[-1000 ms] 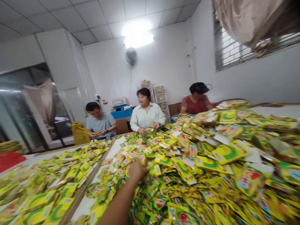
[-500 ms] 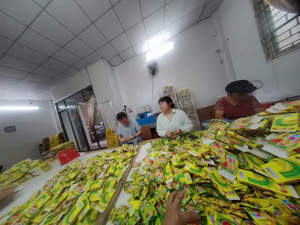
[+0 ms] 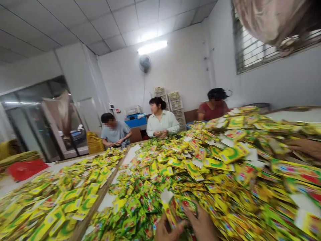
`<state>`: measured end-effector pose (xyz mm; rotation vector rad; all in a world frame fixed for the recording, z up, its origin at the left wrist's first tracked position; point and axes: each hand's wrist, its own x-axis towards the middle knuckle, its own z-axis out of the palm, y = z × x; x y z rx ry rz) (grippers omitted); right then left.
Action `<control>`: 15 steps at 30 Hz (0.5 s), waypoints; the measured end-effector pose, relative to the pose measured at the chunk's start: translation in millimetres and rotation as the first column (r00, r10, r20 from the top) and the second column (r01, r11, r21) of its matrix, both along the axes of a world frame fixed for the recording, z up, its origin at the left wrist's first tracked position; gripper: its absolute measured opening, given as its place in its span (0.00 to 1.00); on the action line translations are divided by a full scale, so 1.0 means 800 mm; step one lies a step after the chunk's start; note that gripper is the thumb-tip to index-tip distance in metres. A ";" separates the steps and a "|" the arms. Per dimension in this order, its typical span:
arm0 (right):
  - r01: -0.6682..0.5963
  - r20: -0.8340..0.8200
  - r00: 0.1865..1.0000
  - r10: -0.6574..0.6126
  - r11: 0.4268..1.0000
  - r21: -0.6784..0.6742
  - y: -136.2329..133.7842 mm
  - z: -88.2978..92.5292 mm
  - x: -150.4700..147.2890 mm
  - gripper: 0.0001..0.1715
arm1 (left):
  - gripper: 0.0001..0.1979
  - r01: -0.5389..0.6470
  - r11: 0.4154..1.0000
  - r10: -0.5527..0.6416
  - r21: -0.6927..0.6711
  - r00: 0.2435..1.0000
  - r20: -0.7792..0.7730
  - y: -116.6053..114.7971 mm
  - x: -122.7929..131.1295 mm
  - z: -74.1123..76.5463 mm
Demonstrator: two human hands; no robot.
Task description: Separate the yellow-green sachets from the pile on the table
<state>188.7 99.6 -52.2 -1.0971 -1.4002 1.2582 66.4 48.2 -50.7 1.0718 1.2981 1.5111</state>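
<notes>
At the bottom edge my left hand and my right hand meet over a heap of yellow-green packets. Between them they grip one long yellow packet with a white end, raised slightly off the heap. Small green sachets lie just left of my hands. Only the fingers of both hands show; the wrists are cut off by the frame.
A wooden strip divides this table from a second heap of packets on the left. Three people sit at the far side, handling packets. A blurred hand rests on the heap at the right. Crates stand stacked by the back wall.
One hand reached far into the heap, then pulled back near. Now both hands are together at the bottom edge with a packet between them. The camera has swung about.
</notes>
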 end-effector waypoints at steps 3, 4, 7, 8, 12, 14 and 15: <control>0.136 -0.028 0.990 -0.136 0.991 -0.017 -0.004 0.020 0.008 0.36 | 0.25 -0.009 1.000 0.011 -0.015 0.991 0.132 -0.008 -0.005 0.019; 0.172 -0.029 0.985 -0.172 0.985 0.005 -0.004 0.026 0.011 0.36 | 0.24 0.019 0.999 -0.014 -0.034 0.991 0.136 -0.010 -0.009 0.027; 0.184 -0.004 0.983 -0.185 0.975 0.121 -0.007 0.044 0.022 0.31 | 0.19 0.138 0.987 -0.140 -0.079 0.990 -0.023 -0.018 -0.023 0.046; 0.153 0.037 0.986 -0.160 0.977 0.151 -0.009 0.049 0.025 0.29 | 0.18 0.159 0.983 -0.168 -0.092 0.981 -0.096 -0.020 -0.027 0.050; -0.038 0.286 0.958 -0.009 0.987 0.157 -0.011 0.056 0.032 0.23 | 0.18 0.145 0.978 -0.176 -0.149 0.958 -0.225 -0.026 -0.037 0.054; -0.088 0.366 0.930 0.033 0.987 0.133 -0.010 0.054 0.037 0.22 | 0.17 0.159 0.971 -0.199 -0.180 0.952 -0.233 -0.028 -0.039 0.053; -0.108 0.394 0.918 0.050 0.986 0.127 -0.010 0.053 0.039 0.21 | 0.16 0.172 0.967 -0.214 -0.189 0.950 -0.229 -0.028 -0.040 0.052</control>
